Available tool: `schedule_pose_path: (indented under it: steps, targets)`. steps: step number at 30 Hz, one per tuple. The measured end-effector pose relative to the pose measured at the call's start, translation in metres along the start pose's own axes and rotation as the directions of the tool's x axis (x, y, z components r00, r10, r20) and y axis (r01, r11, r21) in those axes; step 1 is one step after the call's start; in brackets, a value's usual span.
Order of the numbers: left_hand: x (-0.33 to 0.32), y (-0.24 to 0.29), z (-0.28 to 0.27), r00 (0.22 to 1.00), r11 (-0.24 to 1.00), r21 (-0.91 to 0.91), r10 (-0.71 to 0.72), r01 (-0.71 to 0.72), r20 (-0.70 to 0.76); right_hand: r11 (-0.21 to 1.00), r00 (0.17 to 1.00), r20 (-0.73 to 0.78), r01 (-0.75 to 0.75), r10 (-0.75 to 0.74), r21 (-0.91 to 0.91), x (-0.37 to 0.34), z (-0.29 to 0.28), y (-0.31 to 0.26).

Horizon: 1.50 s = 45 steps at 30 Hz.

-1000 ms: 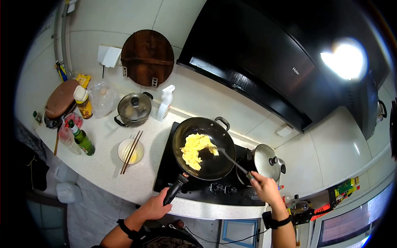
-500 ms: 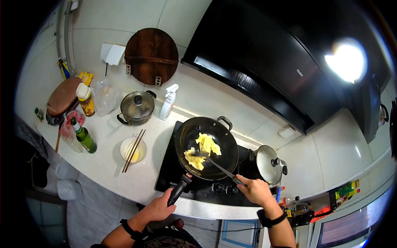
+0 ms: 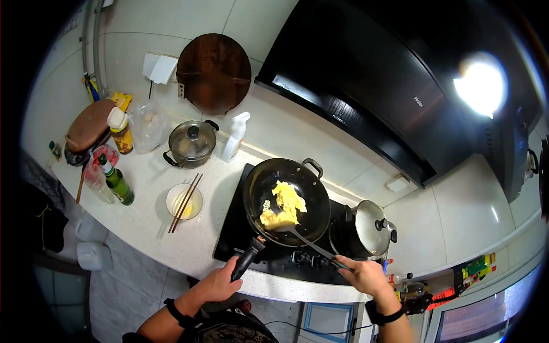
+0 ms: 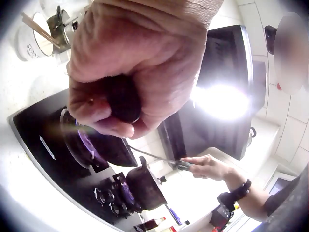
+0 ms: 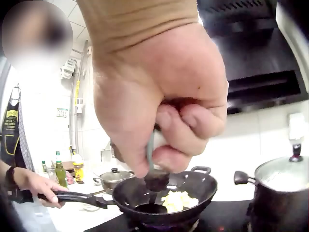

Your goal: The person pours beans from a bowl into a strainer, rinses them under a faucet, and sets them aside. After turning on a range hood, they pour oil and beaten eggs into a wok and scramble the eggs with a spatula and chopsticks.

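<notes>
A black wok (image 3: pixel 311 200) sits on the left burner with yellow scrambled egg (image 3: pixel 290 201) in it. My left hand (image 3: pixel 218 284) grips the wok's black handle (image 3: pixel 246 262); in the left wrist view the fingers of that hand (image 4: pixel 130 72) curl round the handle's end. My right hand (image 3: pixel 367 278) holds the spatula (image 3: pixel 311 244) by its handle, with the blade against the egg at the wok's near side. In the right wrist view the right hand (image 5: pixel 164 96) is wrapped round the spatula handle above the wok (image 5: pixel 126 191).
Right of the wok stands a lidded pot (image 3: pixel 369 228). To its left are a bowl (image 3: pixel 173 201) with chopsticks across it, a spray bottle (image 3: pixel 234 140), a small lidded pot (image 3: pixel 189 150) and a green bottle (image 3: pixel 119 186). The range hood (image 3: pixel 366 74) hangs above the stove (image 3: pixel 229 237).
The spatula blade has swung from the wok's right side to its near left. The egg has broken apart and been pushed together again. The left hand keeps its grip on the handle.
</notes>
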<state>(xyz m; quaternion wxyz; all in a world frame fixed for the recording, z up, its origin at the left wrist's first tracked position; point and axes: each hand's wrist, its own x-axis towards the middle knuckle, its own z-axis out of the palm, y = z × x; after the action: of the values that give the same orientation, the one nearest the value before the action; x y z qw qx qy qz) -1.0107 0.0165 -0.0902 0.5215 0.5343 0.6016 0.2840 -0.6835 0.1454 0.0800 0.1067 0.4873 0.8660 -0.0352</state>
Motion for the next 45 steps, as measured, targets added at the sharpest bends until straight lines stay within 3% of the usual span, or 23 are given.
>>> schedule_pose_path:
  steps: [3,7,11,13,19,22,25,28,33,38,41,45]
  targets:
    - [0.000,-0.005,0.003,1.000,1.000,0.007,0.014,-0.014,-0.027,1.000,0.990,-0.135,0.024,-0.026,-0.019,0.034,0.029,-0.031]
    - [0.001,-0.006,0.003,1.000,1.000,0.005,0.012,-0.012,-0.019,1.000,0.983,-0.184,-0.011,0.013,0.014,0.059,0.046,-0.039]
    - [-0.001,0.003,-0.002,1.000,1.000,0.002,-0.019,0.019,0.006,0.995,1.000,0.010,0.023,-0.023,-0.100,0.014,0.004,-0.015]
    - [-0.003,0.006,-0.002,1.000,1.000,-0.006,-0.028,0.028,0.007,0.990,0.996,0.086,-0.022,0.034,-0.142,0.002,-0.016,-0.015]
    - [0.002,-0.006,0.003,0.999,0.999,0.000,0.042,-0.042,-0.022,1.000,0.993,-0.117,-0.019,0.018,-0.002,0.045,0.040,-0.025]
    - [-0.001,0.004,-0.002,0.999,1.000,-0.013,-0.028,0.028,0.016,0.997,0.997,-0.075,-0.004,-0.002,-0.083,0.014,0.018,-0.024]
    - [0.000,-0.004,0.002,1.000,1.000,-0.019,0.001,-0.001,-0.013,0.995,0.999,-0.003,-0.047,0.047,-0.083,-0.008,-0.011,-0.012]
    - [0.002,-0.007,0.004,1.000,1.000,0.009,0.012,-0.012,-0.024,0.993,0.991,-0.073,-0.116,0.116,0.005,0.004,-0.024,-0.012]
    - [0.001,-0.003,0.002,1.000,1.000,0.001,-0.001,0.001,-0.017,0.974,0.958,-0.213,-0.161,0.193,0.162,0.066,0.012,-0.025]
    - [0.000,-0.002,0.001,1.000,1.000,0.007,-0.009,0.009,-0.013,0.980,0.971,-0.130,-0.197,0.200,0.033,0.089,0.038,-0.036]
    - [-0.001,-0.003,0.002,1.000,1.000,-0.011,0.011,-0.011,-0.018,0.985,0.987,-0.061,-0.156,0.152,-0.077,0.063,0.016,-0.021]
    - [-0.001,-0.003,0.001,0.999,1.000,-0.008,0.025,-0.025,-0.021,0.985,0.986,-0.064,-0.158,0.153,-0.074,0.031,-0.024,0.007]
